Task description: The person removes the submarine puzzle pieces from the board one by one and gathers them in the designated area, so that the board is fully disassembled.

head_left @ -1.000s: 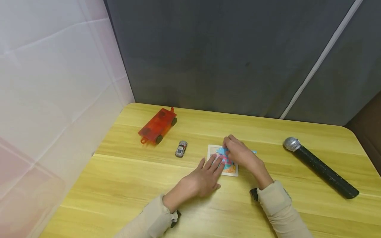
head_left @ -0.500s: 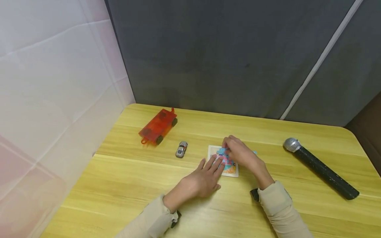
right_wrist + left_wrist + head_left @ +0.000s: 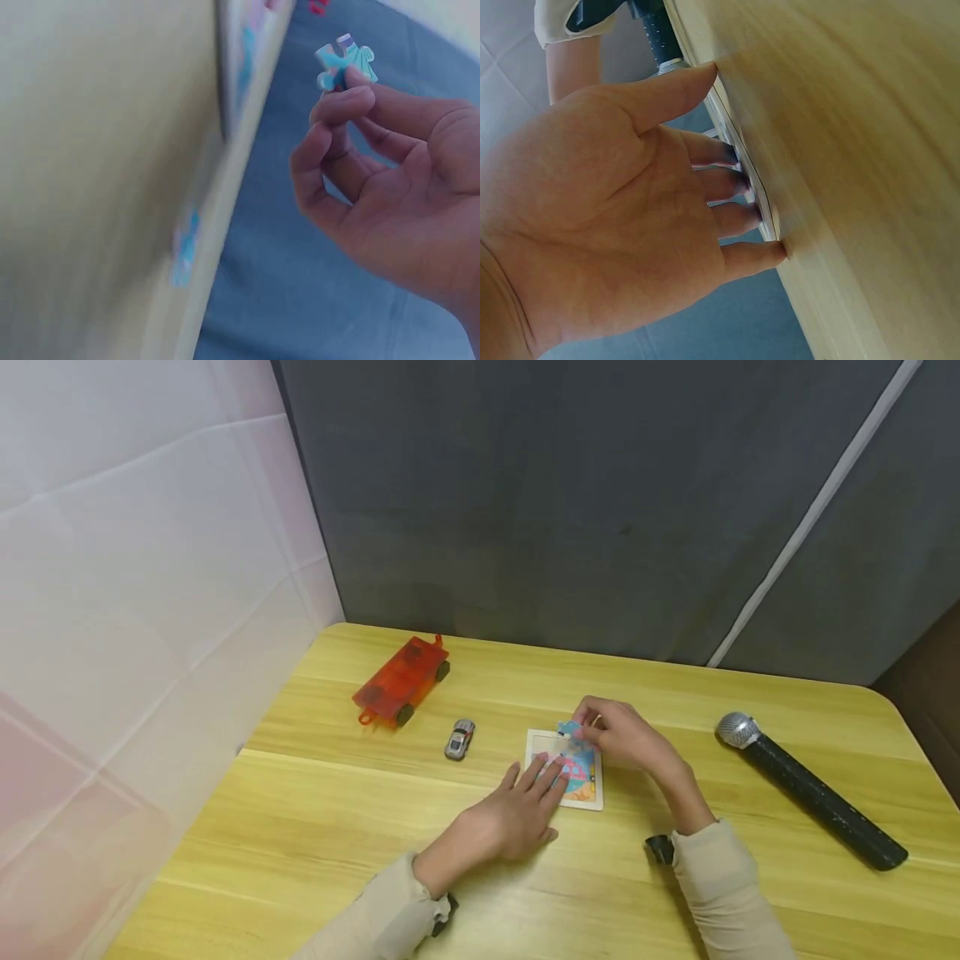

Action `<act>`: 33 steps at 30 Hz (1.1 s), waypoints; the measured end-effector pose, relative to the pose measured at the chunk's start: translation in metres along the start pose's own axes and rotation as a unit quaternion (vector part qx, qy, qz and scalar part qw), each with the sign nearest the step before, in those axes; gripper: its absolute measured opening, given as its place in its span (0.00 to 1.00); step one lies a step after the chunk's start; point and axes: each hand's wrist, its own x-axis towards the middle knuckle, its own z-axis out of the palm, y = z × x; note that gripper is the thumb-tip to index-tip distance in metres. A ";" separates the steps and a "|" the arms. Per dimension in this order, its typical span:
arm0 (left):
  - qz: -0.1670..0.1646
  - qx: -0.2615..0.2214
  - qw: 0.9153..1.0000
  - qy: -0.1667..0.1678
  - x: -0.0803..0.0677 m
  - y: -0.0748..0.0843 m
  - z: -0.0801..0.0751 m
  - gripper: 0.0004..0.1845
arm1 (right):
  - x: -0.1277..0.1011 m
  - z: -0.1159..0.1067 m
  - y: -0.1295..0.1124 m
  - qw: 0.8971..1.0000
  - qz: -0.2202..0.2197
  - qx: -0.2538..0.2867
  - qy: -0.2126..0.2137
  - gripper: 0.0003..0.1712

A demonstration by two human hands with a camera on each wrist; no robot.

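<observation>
A square jigsaw puzzle [image 3: 587,803] with a pale frame lies on the table, its picture blue, pink and orange. Across its lower left my left hand [image 3: 513,817] rests with straight, spread fingers; in the left wrist view its fingertips touch the puzzle's edge. Above the top of the frame, my right hand [image 3: 630,739] pinches a light blue puzzle piece [image 3: 346,61] between thumb and fingers, clear of the board. Another blue puzzle piece [image 3: 185,249] lies on the table right of the frame, seen blurred in the right wrist view and hidden by my right hand in the head view.
A small silver toy car [image 3: 460,740] stands left of the puzzle. Farther back is a red translucent wheeled toy wagon [image 3: 401,682]. On the right lies a black microphone [image 3: 813,792] with a silver head. A dark partition [image 3: 570,510] rises behind the table [image 3: 315,827].
My right hand has lifted the blue puzzle piece off the top of the board and shifted slightly right. My left hand has stayed on the puzzle.
</observation>
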 end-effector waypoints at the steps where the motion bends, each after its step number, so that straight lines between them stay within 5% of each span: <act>1: -0.001 0.002 1.000 0.001 0.000 0.000 0.000 0.41 | -0.002 -0.005 0.001 1.000 0.003 0.010 0.000 0.03; 7: -0.005 0.007 1.000 0.000 0.001 0.000 0.000 0.41 | -0.022 -0.047 0.021 0.999 0.003 0.013 -0.044 0.02; 14: -0.005 0.008 1.000 -0.002 0.001 0.001 0.000 0.41 | -0.054 -0.084 0.063 0.991 0.067 0.011 -0.114 0.02; 33: 0.004 0.009 1.000 0.006 0.000 0.001 0.002 0.41 | -0.048 -0.076 0.076 0.990 0.084 -0.068 -0.088 0.06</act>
